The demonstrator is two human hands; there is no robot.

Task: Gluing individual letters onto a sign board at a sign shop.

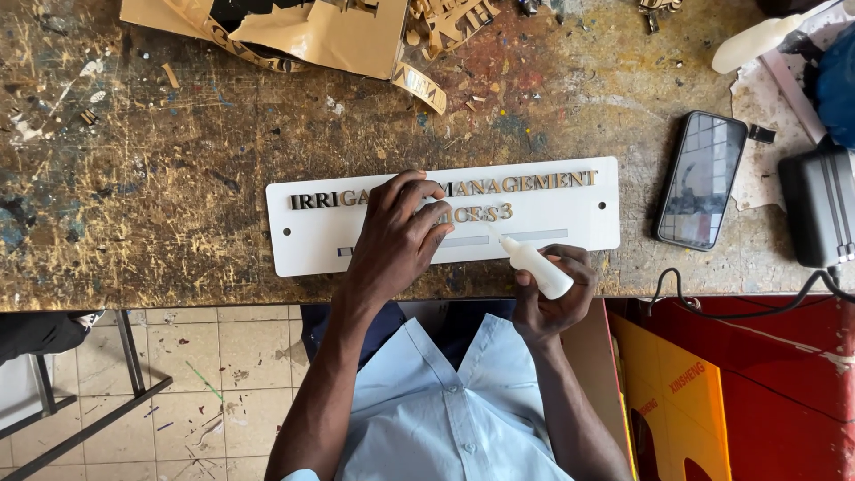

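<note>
A white rectangular sign plate (570, 223) lies on the worn wooden workbench (160, 178), with two rows of gold raised letters stuck to it. My left hand (401, 232) rests on the middle of the plate, fingertips pressing on letters in both rows and hiding some of them. My right hand (552, 298) grips a small white glue bottle (533, 263) at the bench's near edge. The bottle's thin nozzle points up-left at the lower row of letters.
A black phone (700, 180) lies face up right of the plate. A black box (818, 207) with a cable sits at the far right. Torn gold backing sheets (329, 36) and loose cut letters (450, 22) lie at the back. A red cabinet (766, 383) stands below right.
</note>
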